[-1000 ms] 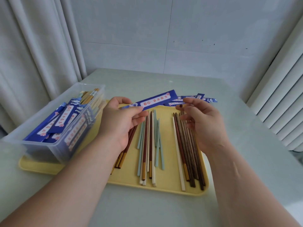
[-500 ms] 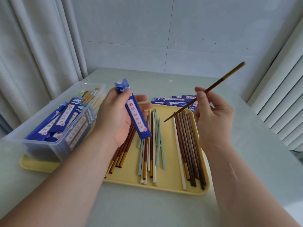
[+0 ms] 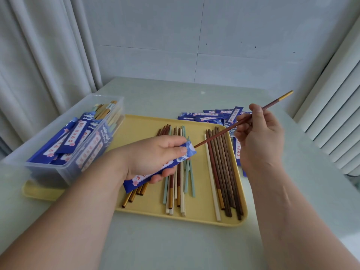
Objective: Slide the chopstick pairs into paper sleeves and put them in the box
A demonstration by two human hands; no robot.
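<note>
My left hand (image 3: 153, 156) grips a blue paper sleeve (image 3: 183, 154) over the yellow tray (image 3: 136, 125), its open end pointing right. My right hand (image 3: 259, 137) pinches a reddish-brown chopstick with a gold end (image 3: 214, 135), held slanted, its thin tip touching the sleeve's mouth. Loose chopsticks in brown, mint, cream and dark wood (image 3: 224, 172) lie in groups on the tray. A clear plastic box (image 3: 64, 141) on the tray's left holds several sleeved pairs.
A pile of empty blue sleeves (image 3: 210, 114) lies on the table behind the tray's right corner. Curtains hang at the left, white slats at the right, and a pale wall stands behind the table.
My left hand turned the sleeve from upright to lying flat with its mouth to the right. My right hand lowered the chopstick so that its tip meets the sleeve's opening.
</note>
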